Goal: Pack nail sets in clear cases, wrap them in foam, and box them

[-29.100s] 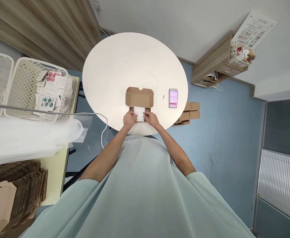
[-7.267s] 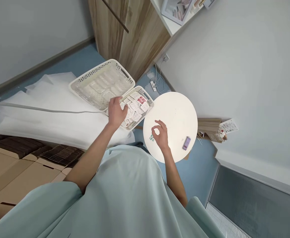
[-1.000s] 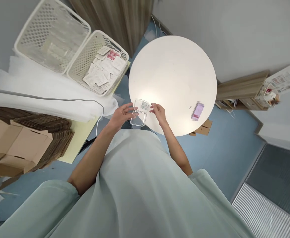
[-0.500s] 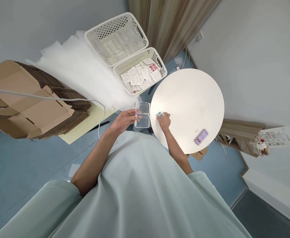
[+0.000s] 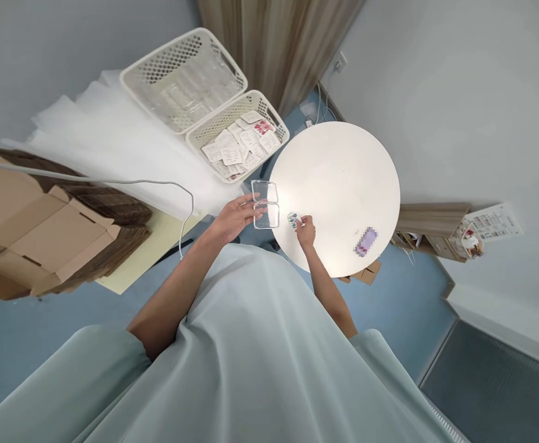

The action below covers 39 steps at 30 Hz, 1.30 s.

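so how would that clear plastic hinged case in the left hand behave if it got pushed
The clear, rectangular plastic case is probably light for its size, since its walls look thin. It is likely stiff rather than floppy: both halves show crisp outlines in the left hand. Standing open, it may swing at the hinge if nudged.

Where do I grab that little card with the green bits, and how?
Probably pinch the card by its edge, coming from the right, where the right hand holds it. It looks flat, and the green bits sit on its face, so an edge pinch should keep fingers off them. The clear case is on its left.
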Each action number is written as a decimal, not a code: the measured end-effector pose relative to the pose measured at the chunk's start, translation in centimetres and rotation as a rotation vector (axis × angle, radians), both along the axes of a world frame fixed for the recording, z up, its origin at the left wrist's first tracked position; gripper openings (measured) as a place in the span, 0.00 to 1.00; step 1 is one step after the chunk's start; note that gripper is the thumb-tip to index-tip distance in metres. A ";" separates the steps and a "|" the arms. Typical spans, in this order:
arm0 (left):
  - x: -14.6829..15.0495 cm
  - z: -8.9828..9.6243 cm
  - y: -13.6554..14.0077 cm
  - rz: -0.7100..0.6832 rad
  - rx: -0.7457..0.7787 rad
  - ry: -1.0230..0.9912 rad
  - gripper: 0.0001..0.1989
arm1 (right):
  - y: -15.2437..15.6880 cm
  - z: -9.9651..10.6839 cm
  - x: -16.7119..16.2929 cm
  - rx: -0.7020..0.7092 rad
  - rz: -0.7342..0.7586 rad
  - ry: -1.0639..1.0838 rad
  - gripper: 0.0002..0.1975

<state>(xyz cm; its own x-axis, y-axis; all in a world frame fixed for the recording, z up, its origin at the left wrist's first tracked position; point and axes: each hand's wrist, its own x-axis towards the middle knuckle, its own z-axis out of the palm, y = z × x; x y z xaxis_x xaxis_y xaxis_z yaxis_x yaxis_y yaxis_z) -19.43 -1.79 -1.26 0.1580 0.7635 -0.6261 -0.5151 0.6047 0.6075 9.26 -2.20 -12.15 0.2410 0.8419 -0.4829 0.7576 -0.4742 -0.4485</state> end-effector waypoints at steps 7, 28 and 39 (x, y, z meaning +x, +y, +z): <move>5.3 0.2 2.3 -0.229 -0.017 -0.027 0.30 | -2.2 6.8 3.3 0.380 -0.305 0.266 0.13; 16.6 1.4 1.9 -0.728 0.000 -0.028 0.35 | -9.7 15.2 7.5 0.382 -0.233 0.377 0.14; 14.5 1.6 1.2 -0.703 0.036 0.029 0.40 | -8.3 14.1 6.8 0.388 -0.011 0.320 0.12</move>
